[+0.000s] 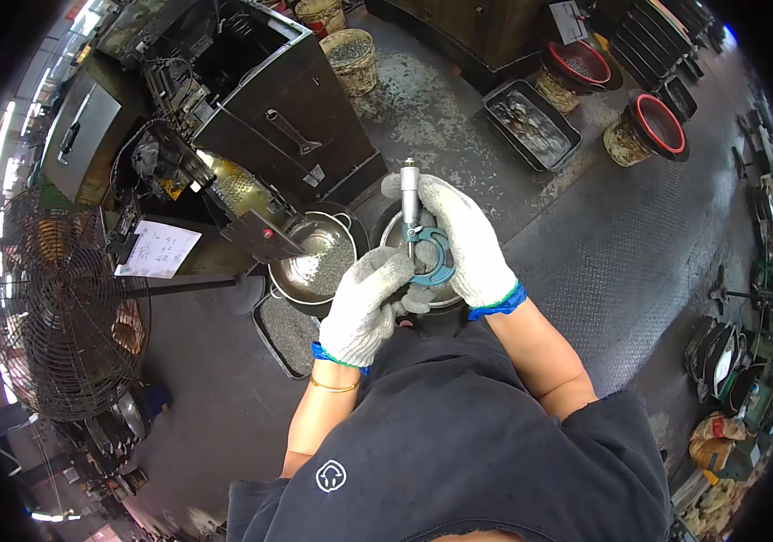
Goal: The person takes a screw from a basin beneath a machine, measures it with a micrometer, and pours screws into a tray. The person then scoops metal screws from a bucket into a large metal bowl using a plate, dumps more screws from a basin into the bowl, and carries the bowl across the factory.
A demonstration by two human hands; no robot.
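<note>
Two white-gloved hands meet around a micrometer on a workshop floor, seen from where I stand beside the machine (301, 108). The right hand (470, 237) has its fingers wrapped about the micrometer (443, 264), which it holds out in front of the dark shirt (486, 425), over a pan (390, 233). The left hand (364, 312) has its fingers bent and pinched at the measuring gap; whether a small part sits between them, I cannot tell. Just beside lies another pan (294, 278) holding small metal pieces, with a tray (271, 345) of similar grey bits near it. Thick glove fingertips crowd the gap, so caught fabric or a tilted frame could spoil a reading, while a loose pinch could drop any small part into the pan below, and a slack grip could send the micrometer after it
</note>
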